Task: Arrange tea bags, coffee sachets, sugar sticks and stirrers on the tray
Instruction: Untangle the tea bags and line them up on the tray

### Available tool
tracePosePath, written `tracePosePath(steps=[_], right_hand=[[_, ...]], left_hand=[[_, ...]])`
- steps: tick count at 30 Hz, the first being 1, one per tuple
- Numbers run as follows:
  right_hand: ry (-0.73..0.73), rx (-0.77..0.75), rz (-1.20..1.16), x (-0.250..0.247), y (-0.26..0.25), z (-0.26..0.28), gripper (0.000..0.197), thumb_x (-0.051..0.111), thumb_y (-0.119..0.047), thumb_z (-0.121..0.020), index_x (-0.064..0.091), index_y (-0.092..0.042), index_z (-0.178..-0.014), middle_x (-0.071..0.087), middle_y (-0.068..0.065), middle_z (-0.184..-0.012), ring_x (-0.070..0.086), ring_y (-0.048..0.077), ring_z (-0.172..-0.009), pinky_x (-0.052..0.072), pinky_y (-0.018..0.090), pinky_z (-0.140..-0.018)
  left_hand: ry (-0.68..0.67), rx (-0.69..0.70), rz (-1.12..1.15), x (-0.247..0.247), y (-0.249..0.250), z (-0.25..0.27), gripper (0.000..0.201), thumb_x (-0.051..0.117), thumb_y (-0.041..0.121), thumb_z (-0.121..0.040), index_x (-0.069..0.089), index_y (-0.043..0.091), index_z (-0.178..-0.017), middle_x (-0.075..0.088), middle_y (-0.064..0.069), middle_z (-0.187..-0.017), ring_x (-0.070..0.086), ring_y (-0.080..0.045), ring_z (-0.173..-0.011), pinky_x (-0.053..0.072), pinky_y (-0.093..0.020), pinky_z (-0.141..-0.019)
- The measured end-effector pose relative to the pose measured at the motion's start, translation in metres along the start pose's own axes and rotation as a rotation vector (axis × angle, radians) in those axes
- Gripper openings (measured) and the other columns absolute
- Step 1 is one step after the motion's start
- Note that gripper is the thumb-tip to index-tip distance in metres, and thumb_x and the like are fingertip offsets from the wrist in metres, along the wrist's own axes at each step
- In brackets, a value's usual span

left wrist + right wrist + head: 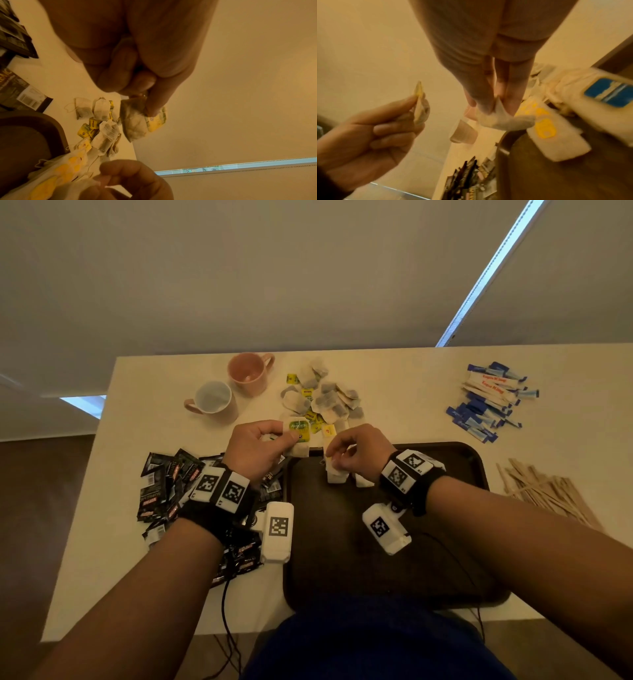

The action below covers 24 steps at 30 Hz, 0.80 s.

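Right hand [356, 451], frame centre, pinches a tea bag [335, 474] hanging long axis vertical, directly below its fingertips over the tray's [472, 460] upper-left corner. Left hand [260, 450] pinches a second bag [297, 436] just outside the rim, farther off.

A plain indoor room, most likely a home or a hotel-style refreshment corner, is being shown. A white worktop [411, 364] is being set against closed roller blinds [308, 268], with a strip of daylight [493, 268] being let in between them. Two pink mugs [250, 373] are being kept beside loose tea bags [325, 398], and dark flooring [41, 508] is being seen at the left.
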State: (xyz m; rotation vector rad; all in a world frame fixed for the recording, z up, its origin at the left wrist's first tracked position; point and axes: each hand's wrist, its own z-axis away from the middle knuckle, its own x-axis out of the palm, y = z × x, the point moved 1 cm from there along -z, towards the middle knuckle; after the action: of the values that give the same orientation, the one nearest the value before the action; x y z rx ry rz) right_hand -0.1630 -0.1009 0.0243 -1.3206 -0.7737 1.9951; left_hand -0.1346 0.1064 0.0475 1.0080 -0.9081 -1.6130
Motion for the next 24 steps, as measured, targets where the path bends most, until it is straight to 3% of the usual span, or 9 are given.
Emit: tracePosePath(steps=[3,7,11,14,19,24], right_hand=[[-0.015,0.048,0.064,-0.008,0.016,0.008,0.014,0.071,-0.005,-0.080,0.076,-0.017,-0.086,0.071,-0.003,-0.086,0.064,0.008,-0.075,0.047,0.015,-0.067],[-0.146,0.099,0.191,-0.007,0.036,0.022,0.017,0.071,-0.004,-0.083,0.074,-0.017,-0.093,0.064,-0.011,-0.081,0.062,0.005,-0.078,0.041,0.005,-0.061],[-0.172,0.195,0.204,-0.003,0.054,0.021,0.018,0.073,-0.005,-0.081,0.075,-0.018,-0.094,0.071,-0.006,-0.087,0.066,0.006,-0.084,0.046,0.008,-0.071],[-0.115,0.190,0.242,0.000,0.060,0.013,0.018,0.072,-0.004,-0.081,0.076,-0.016,-0.093,0.070,-0.006,-0.085,0.063,0.005,-0.080,0.042,0.007,-0.067],[0.006,0.116,0.324,0.001,0.061,0.000,0.018,0.061,-0.007,-0.087,0.075,-0.015,-0.096,0.071,0.003,-0.097,0.065,0.019,-0.091,0.047,0.022,-0.079],[-0.039,0.117,0.377,-0.004,0.062,-0.008,0.017,0.068,-0.008,-0.083,0.072,-0.015,-0.098,0.066,-0.002,-0.086,0.060,0.014,-0.082,0.050,0.025,-0.080]], left_hand=[[-0.018,-0.002,-0.004,0.005,0.003,0.003,0.005,0.077,0.018,-0.083,0.073,0.016,-0.082,0.055,0.004,-0.050,0.042,-0.008,-0.040,0.035,-0.019,-0.042],[-0.036,0.005,-0.032,0.009,0.001,0.005,0.004,0.075,0.016,-0.085,0.073,0.016,-0.083,0.052,0.007,-0.045,0.039,-0.005,-0.037,0.033,-0.017,-0.039],[-0.040,-0.008,-0.032,0.011,-0.004,0.006,0.003,0.076,0.018,-0.085,0.074,0.016,-0.085,0.052,0.005,-0.047,0.038,-0.007,-0.038,0.031,-0.018,-0.039],[-0.041,-0.013,-0.044,0.013,-0.004,0.007,0.005,0.077,0.018,-0.084,0.074,0.015,-0.086,0.056,0.004,-0.050,0.040,-0.008,-0.040,0.034,-0.018,-0.040],[-0.060,-0.022,-0.064,0.015,-0.005,0.009,0.005,0.076,0.019,-0.085,0.072,0.016,-0.086,0.056,0.009,-0.046,0.042,-0.005,-0.039,0.035,-0.019,-0.041],[-0.056,-0.034,-0.078,0.014,-0.007,0.010,0.004,0.076,0.020,-0.085,0.073,0.017,-0.088,0.059,0.009,-0.050,0.043,-0.005,-0.041,0.036,-0.018,-0.041]])
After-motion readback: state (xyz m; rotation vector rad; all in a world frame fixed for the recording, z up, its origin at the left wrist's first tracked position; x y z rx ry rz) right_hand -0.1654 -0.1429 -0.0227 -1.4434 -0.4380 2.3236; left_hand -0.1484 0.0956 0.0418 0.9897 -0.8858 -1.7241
